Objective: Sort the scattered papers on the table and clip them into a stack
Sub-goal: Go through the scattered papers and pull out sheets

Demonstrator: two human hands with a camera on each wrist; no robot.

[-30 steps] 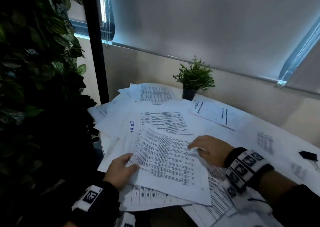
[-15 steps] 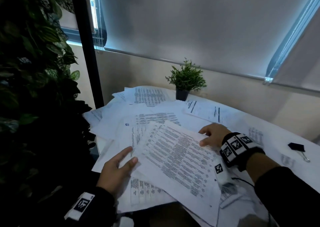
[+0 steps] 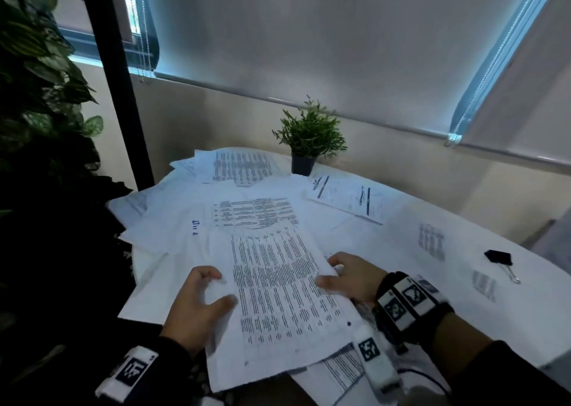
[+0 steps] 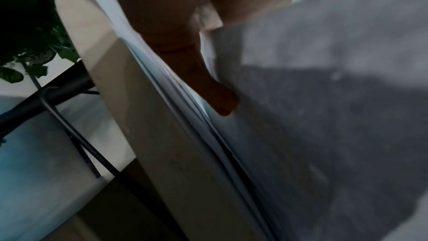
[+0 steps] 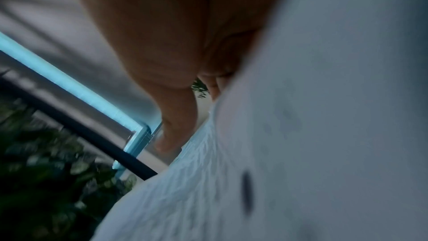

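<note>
A printed sheet (image 3: 278, 297) with dense columns of text lies lengthwise before me, over other loose papers (image 3: 247, 214) spread across the white table (image 3: 525, 322). My left hand (image 3: 217, 288) holds its left edge, thumb on top and fingers curled. At the right edge my right hand (image 3: 329, 271) pinches it, thumb on the print. The left wrist view shows a finger (image 4: 217, 98) along the sheet (image 4: 301, 98). The right wrist view is blurred: fingers (image 5: 176, 135) against the sheet (image 5: 301, 135). A black binder clip (image 3: 499, 258) lies far right, away from both hands.
A small potted plant (image 3: 309, 139) stands at the table's back edge beside more papers (image 3: 241, 166) and a folded sheet (image 3: 346, 200). Large dark foliage (image 3: 40, 96) and a black post (image 3: 117, 81) crowd the left. The wall and blinds close off the back.
The printed sheet has turned from a slant to lengthwise in front of me. My right hand slid from its top edge to its right edge; the left hand went from flat to holding the left edge.
</note>
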